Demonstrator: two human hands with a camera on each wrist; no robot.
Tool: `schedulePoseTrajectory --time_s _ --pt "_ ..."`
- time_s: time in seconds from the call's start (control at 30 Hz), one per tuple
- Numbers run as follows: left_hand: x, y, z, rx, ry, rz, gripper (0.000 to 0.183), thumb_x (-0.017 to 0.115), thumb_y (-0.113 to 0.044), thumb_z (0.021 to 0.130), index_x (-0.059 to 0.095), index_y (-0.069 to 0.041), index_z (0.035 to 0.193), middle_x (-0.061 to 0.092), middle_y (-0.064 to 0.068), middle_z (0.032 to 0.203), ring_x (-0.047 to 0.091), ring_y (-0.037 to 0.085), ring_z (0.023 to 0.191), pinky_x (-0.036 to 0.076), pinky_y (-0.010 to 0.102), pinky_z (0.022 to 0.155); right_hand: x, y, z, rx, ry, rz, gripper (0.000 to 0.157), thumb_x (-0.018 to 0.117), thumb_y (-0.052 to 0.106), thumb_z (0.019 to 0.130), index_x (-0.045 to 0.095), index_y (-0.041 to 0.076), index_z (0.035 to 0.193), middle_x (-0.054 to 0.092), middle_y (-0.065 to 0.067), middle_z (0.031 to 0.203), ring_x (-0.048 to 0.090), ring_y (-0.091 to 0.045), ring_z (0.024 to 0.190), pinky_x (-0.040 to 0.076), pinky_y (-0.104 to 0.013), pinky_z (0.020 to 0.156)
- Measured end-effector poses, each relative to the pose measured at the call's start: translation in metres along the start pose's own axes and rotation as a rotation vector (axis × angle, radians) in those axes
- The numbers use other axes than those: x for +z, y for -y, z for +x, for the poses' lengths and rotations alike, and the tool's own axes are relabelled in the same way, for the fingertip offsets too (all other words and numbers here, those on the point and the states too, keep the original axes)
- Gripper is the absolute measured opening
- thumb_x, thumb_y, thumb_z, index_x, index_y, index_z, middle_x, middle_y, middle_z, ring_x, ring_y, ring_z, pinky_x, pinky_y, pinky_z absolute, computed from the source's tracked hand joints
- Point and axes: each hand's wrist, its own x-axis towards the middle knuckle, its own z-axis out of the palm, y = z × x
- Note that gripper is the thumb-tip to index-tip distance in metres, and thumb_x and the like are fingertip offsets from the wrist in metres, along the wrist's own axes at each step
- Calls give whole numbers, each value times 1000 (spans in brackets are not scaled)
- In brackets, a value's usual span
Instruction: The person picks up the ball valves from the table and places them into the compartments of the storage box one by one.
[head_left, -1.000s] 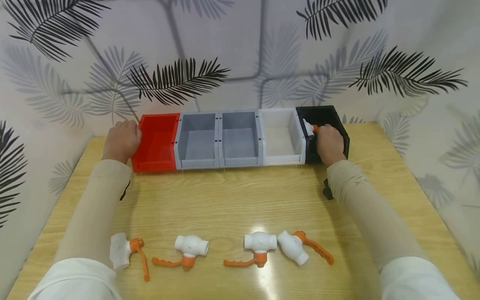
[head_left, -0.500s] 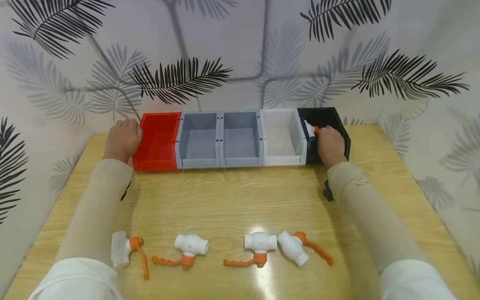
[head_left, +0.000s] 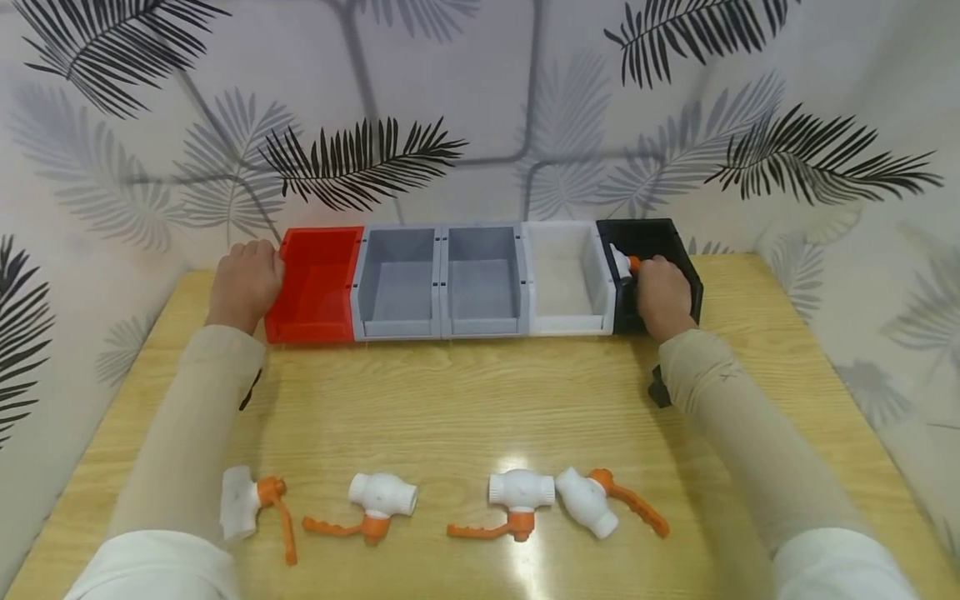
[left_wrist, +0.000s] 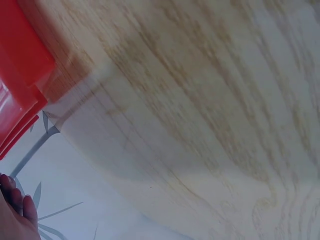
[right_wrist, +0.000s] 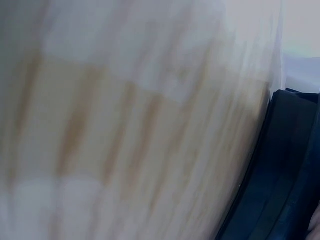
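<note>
My right hand (head_left: 663, 298) is inside the black bin (head_left: 694, 287) at the right end of the row. It holds a white ball valve (head_left: 619, 262) at its orange handle side; the fingertips are hidden behind the hand. My left hand (head_left: 246, 283) is at the outer left side of the red bin (head_left: 311, 287), fingers curled with nothing seen in them. The left wrist view shows its fingers (left_wrist: 20, 205) apart from the red wall. Near me on the table lie more white ball valves with orange handles: one (head_left: 238, 502), another (head_left: 382, 494), a third (head_left: 521, 488) and the rightmost (head_left: 587, 502).
Between the red and black bins stand two grey bins, left (head_left: 401, 287) and right (head_left: 483, 287), then a white bin (head_left: 566, 287). The joined row sits along the back of the wooden table (head_left: 450, 400), before a leaf-patterned cloth (head_left: 480, 100).
Both hands keep nearly the same place, the right in the black bin with the valve, the left by the red bin. The whole head view shifts very slightly.
</note>
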Motion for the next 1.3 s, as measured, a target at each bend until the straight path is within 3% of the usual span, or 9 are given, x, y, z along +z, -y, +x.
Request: schedulePoseTrajectory --time_s 0.27,0.5,0.8,0.97,1.07,1.3 --pt "0 -1 -3 -3 14 -2 30 25 -18 97 44 5 91 48 24 89 42 43 84 37 55 74 0 0 -1 6 -2 5 19 48 -3 84 62 -13 93 54 -26 91 57 -47 85 45 -56 71" --pt "2 0 -5 9 -33 -17 30 26 -17 96 44 4 88 49 23 86 42 43 81 37 54 71 0 1 -4 16 -24 8 19 46 -3 85 61 -12 92 56 -26 90 57 -47 84 45 -57 70" --pt "0 5 -5 -5 -14 -28 30 26 -19 97 44 3 88 48 21 83 42 41 80 37 53 70 1 2 -7 -91 -176 28 17 47 2 88 59 -11 85 55 -27 82 56 -46 78 45 -57 68" --pt "-1 2 1 7 -4 -38 31 26 -19 97 45 4 88 49 22 85 42 42 81 36 53 71 -17 -1 -20 -179 -273 103 20 53 5 86 61 -11 94 57 -26 85 56 -41 80 45 -53 71" --pt "0 2 3 5 -12 -30 31 25 -19 97 44 4 88 49 23 86 42 42 81 37 53 71 -37 2 -37 -224 -218 165 21 55 5 86 64 -10 98 59 -24 88 56 -37 77 45 -50 70" --pt "1 5 2 -1 6 -29 32 25 -18 97 44 5 89 49 24 86 42 43 81 36 54 72 -73 8 -96 -266 73 229 26 55 12 90 63 -6 107 63 -19 96 62 -30 82 49 -44 69"
